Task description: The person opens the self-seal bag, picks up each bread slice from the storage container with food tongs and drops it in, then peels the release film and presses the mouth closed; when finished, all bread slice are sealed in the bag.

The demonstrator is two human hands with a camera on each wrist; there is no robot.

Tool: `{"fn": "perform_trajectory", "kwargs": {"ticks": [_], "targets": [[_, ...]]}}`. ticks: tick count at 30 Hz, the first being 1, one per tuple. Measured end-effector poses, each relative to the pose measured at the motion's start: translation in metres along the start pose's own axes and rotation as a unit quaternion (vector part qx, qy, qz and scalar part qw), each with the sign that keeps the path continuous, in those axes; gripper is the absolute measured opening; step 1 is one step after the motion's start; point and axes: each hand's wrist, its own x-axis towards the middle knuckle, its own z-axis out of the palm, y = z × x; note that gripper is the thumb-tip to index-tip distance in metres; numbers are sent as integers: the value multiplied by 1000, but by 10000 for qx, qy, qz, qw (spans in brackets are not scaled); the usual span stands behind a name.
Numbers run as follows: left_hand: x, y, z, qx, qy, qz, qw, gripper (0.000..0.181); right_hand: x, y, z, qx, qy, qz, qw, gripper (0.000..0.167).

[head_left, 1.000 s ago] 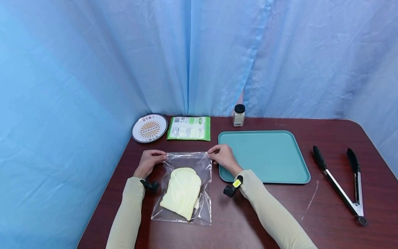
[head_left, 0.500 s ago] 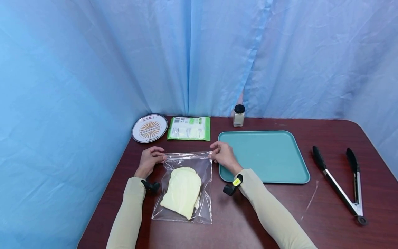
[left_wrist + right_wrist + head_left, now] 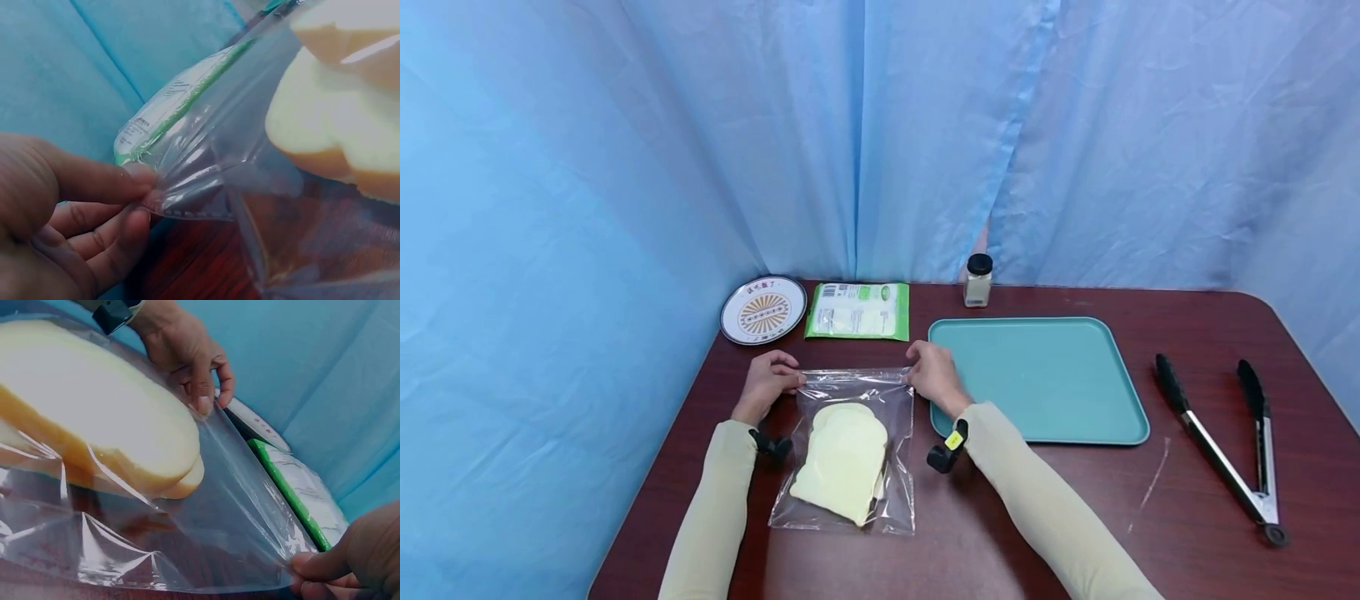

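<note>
A clear plastic bag [image 3: 898, 467] lies on the table with bread slices [image 3: 842, 458] stacked inside it. My left hand [image 3: 766, 385] pinches the bag's far left corner between thumb and fingers, which the left wrist view shows close up. At the far right corner, my right hand [image 3: 936, 377] pinches the film the same way; its thumb [image 3: 315, 562] presses on the edge in the right wrist view. Between the two hands the bag's top edge is stretched straight. In the right wrist view, one slice sits over another, both with brown crusts.
Behind the hands lie a round patterned plate [image 3: 763, 311] and a green-and-white packet [image 3: 857, 311]. A teal tray [image 3: 1037, 379] sits right of the bag, with a black-lidded jar [image 3: 978, 281] behind it. Spread tongs [image 3: 1225, 458] lie far right. Blue curtains [image 3: 925, 142] enclose the table.
Both hands keep their places at the bag's corners. The right hand's raised fingers have drawn in a little, and its wrist has shifted slightly left. The whole head view has moved slightly.
</note>
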Motion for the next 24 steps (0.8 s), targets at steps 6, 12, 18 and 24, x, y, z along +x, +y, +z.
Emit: {"fn": "perform_trajectory", "kwargs": {"ticks": [6,12,18,24], "targets": [[-1,4,4,542,69,121,9984,24,0,-6,3,-440,-83,112,9989,30],[-3,11,8,1147,67,168,9932,23,-4,-8,4,-887,-44,-219,9958,23],[-3,14,12,2272,105,463,9727,27,-7,-9,7,-1747,108,-912,9803,12],[-4,14,15,3199,-50,903,9431,35,-7,-8,11,-2483,-179,-1684,9538,20]]}}
